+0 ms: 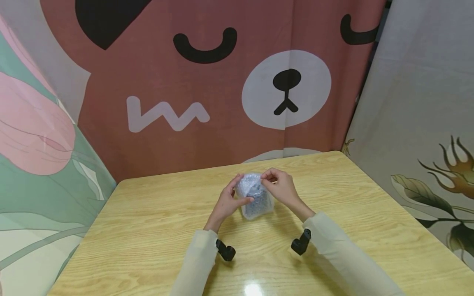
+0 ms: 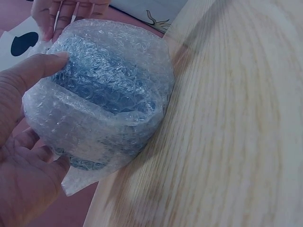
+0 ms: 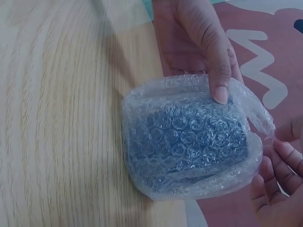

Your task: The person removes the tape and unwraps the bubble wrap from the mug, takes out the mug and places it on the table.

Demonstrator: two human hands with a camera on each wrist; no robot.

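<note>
bubble-wrapped bundle held between two hands at the far part of the desk

the bubble-wrapped bundle [image 1: 257,205] is at the middle of the far part of the desk [image 1: 166,213], between the two hands. the left hand [image 1: 226,202] grips its left side, thumb laid across the near face and the other fingers around the side. the right hand [image 1: 283,187] is at the far right corner, thumb and fingers pinching a loose flap [image 3: 258,113] of the wrap. the bundle's long axis seems to run near to far, its far end leaning slightly left. something blue [image 3: 194,135] shows through the plastic. whether the base touches the desk is hard to tell from these angles. a printed curtain [image 1: 222,144] hangs beyond.
</note>
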